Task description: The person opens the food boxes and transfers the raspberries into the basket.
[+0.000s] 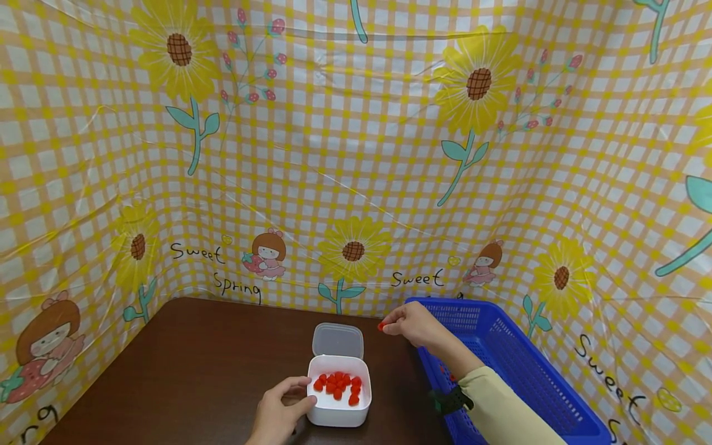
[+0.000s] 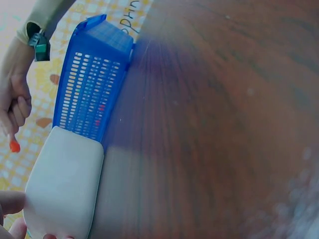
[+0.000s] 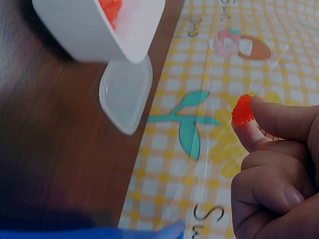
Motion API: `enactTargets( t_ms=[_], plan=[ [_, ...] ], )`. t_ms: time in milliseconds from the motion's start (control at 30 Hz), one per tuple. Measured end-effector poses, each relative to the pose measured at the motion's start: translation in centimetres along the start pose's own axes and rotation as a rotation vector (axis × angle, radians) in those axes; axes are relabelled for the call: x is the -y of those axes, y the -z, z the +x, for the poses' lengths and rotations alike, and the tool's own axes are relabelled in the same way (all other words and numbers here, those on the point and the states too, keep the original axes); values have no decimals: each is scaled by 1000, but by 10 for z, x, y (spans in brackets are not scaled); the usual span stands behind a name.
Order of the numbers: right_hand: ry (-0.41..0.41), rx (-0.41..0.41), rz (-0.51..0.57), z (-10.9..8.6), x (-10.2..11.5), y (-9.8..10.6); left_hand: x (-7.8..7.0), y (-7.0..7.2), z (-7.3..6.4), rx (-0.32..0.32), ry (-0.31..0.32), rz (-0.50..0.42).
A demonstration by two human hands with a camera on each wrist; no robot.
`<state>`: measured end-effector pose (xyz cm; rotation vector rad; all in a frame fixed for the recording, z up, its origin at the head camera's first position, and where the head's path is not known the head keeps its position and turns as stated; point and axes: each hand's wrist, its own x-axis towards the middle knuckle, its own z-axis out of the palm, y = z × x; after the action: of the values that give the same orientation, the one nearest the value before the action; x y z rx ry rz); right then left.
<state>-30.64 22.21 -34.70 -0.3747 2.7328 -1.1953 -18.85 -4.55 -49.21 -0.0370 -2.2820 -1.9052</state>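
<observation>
a person's right hand (image 1: 416,324) pinches a red piece (image 3: 242,110) near a blue basket (image 1: 547,371) while the left hand (image 1: 280,406) grips a white box (image 1: 338,418) of similar pieces (image 1: 330,387), an apparent mid-transfer step calling for a steady pinch, then careful release.

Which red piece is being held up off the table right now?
The red piece pinched in the right grip. The other red pieces in view lie in the white box or the blue basket.
</observation>
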Motion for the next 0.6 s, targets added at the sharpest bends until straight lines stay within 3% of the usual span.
enactTargets(
  t_ms=[600],
  plan=[
    [-102,-70,-53,-3,-59,59,0,0,0,-6,13,7]
  ],
)
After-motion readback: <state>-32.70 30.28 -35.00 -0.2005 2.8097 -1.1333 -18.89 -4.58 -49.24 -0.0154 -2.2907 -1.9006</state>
